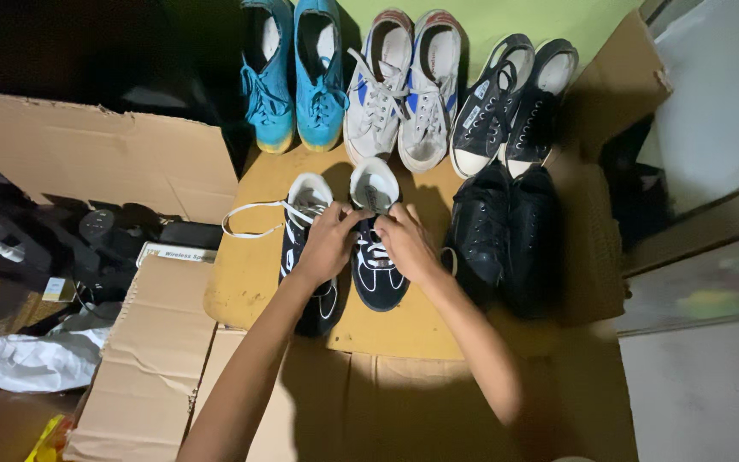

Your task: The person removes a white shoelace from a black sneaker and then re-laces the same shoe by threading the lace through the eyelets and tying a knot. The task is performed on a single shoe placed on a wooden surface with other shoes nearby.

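Two black sneakers with white trim lie side by side on a yellow mat (254, 282). My left hand (328, 242) and my right hand (406, 242) meet over the right sneaker (378, 275), fingers pinched on its white laces near the tongue. The left sneaker (305, 214) lies partly under my left wrist, and its loose white lace (254, 210) trails out to the left.
Along the back stand a blue pair (297, 77), a white pair (399, 94) and a black-and-white pair (511, 103). An all-black pair (506, 231) sits right of my hands. Cardboard flaps (96, 154) and boxes (151, 359) lie left, with a white bag (40, 359).
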